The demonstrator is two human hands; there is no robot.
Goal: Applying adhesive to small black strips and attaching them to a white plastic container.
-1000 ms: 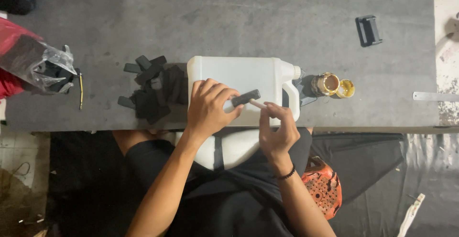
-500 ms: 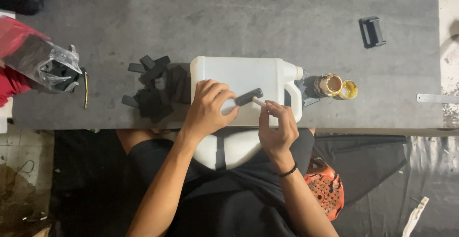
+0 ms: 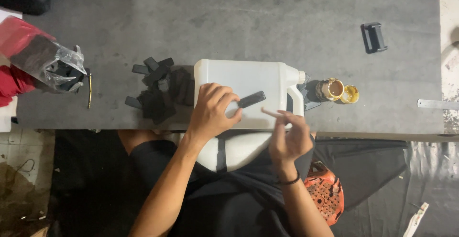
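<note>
Our left hand (image 3: 213,113) pinches a small black strip (image 3: 251,99) flat against the white jug (image 3: 241,86) lying on the grey table (image 3: 287,22). Our right hand (image 3: 288,139) grips a thin stick (image 3: 271,113) beside it. We'd best keep the strip steady and dab lightly, glue pot (image 3: 333,89) nearby.

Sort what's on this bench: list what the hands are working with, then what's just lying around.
In use: white jug; black strip under left hand; thin stick in right hand.

Lying about: pile of black strips; plastic bag; small open tin; black buckle.
</note>
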